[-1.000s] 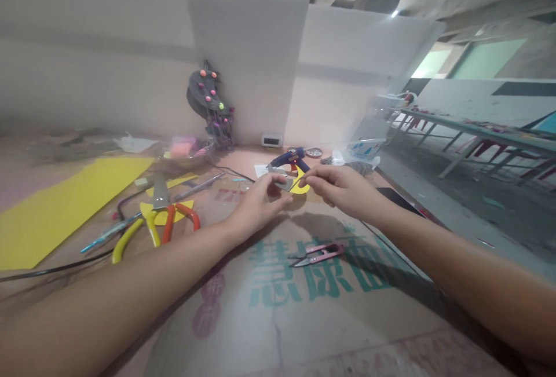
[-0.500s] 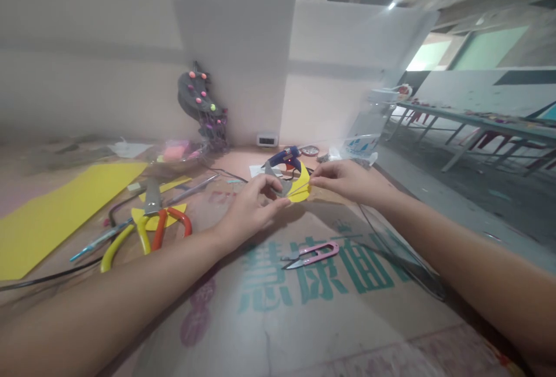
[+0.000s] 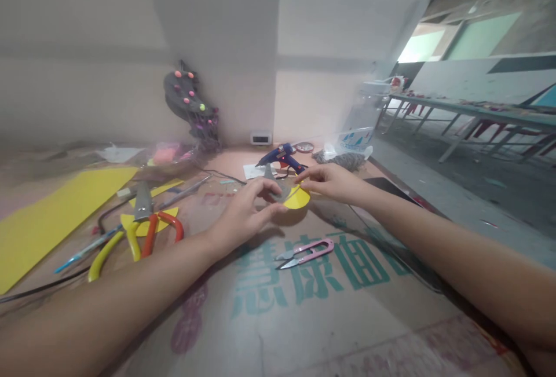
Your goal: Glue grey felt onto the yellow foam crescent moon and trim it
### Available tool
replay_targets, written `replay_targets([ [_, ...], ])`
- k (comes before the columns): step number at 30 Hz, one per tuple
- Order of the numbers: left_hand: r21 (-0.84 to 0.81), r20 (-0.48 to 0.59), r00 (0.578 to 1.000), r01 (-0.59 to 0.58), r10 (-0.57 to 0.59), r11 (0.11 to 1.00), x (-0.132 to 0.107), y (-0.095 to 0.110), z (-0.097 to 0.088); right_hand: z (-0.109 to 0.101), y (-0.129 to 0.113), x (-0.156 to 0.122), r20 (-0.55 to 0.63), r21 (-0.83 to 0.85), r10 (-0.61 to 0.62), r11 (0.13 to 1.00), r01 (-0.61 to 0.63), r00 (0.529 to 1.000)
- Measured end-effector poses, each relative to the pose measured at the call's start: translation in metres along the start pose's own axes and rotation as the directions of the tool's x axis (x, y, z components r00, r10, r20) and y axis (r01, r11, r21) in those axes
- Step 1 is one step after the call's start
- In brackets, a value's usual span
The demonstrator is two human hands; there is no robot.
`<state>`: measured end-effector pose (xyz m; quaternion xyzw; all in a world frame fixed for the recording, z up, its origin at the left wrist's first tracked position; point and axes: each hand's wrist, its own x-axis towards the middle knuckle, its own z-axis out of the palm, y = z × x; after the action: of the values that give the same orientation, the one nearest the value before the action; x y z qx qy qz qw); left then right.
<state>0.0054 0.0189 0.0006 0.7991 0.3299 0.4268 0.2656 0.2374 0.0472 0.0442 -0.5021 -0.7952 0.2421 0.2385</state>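
My left hand [image 3: 245, 213] pinches a small grey cut-out piece [image 3: 278, 190] that lies against a round yellow foam piece [image 3: 297, 198]. My right hand [image 3: 330, 181] pinches the upper edge of the same yellow piece from the right. Both hands meet just above the cardboard sheet [image 3: 304, 302] with green lettering. Small pink thread snips [image 3: 304, 251] lie on the cardboard a little in front of the hands.
A blue glue gun [image 3: 280, 157] rests behind the hands. Scissors with yellow and orange handles [image 3: 143, 229] lie at left on yellow scraps, beside a large yellow foam sheet [image 3: 47, 215]. A dark decorated shape [image 3: 186, 102] leans in the wall corner. Long tables [image 3: 469, 116] stand at far right.
The yellow piece has dropped from tilted upright to nearly flat over the cardboard. Both hands stayed pinched on the pieces, and the view shifted slightly rightward.
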Motion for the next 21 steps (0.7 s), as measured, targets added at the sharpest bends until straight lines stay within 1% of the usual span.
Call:
replay_targets([
  [2,-0.018,-0.003,0.999,0.032,-0.032,0.999,0.001,0.000,-0.001,0.002,0.000,0.000,-0.010,0.000,-0.005,1.000,0.005,1.000],
  [5,-0.069,-0.044,0.995,0.084,-0.087,0.994,0.003,-0.005,0.000,0.004,-0.001,-0.002,-0.013,0.013,-0.018,1.000,0.018,1.000],
  [7,-0.111,-0.075,0.993,0.084,-0.092,0.990,0.004,-0.009,0.001,0.005,-0.003,-0.003,-0.020,0.008,-0.015,1.000,0.015,1.000],
  [10,-0.138,-0.107,0.991,0.066,-0.081,0.988,0.004,-0.013,0.002,0.006,-0.005,-0.003,-0.045,-0.052,0.000,0.999,-0.002,0.999],
  [12,-0.118,-0.101,0.991,0.075,-0.087,0.990,0.004,-0.012,0.002,0.005,-0.003,-0.002,-0.057,-0.073,0.001,0.997,-0.005,0.998],
  [15,-0.089,-0.081,0.992,0.092,-0.099,0.992,0.004,-0.009,0.001,0.003,0.003,0.001,-0.059,-0.053,0.004,0.999,-0.007,0.998],
  [18,-0.073,-0.052,0.996,0.072,-0.076,0.995,0.004,-0.008,0.001,0.001,0.006,0.003,-0.067,-0.056,0.023,0.998,-0.027,0.997],
  [21,-0.051,-0.037,0.998,0.051,-0.053,0.997,0.004,-0.009,0.001,0.000,0.005,0.004,-0.106,-0.076,0.040,0.996,-0.049,0.994],
])
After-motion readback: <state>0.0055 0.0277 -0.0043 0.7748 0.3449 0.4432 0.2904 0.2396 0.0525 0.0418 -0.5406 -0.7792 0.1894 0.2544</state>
